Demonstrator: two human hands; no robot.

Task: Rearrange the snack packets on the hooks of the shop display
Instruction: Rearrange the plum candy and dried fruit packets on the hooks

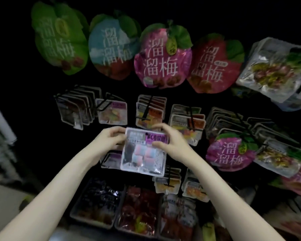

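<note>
I hold a clear snack packet (143, 153) with pink and blue sweets and a purple label in front of the display. My left hand (112, 137) pinches its upper left corner. My right hand (167, 138) grips its upper right edge, thumb on the front. Rows of similar clear packets hang on black hooks (147, 108) just behind it. A partly hidden purple-labelled packet (112, 160) hangs below my left hand.
Large round plum packets (162, 58) hang along the top row, and another round one (229, 152) at the right. Silvery bags (274, 70) hang at the far right. Trays of wrapped sweets (97, 204) sit below. A white post (0, 119) stands at the left.
</note>
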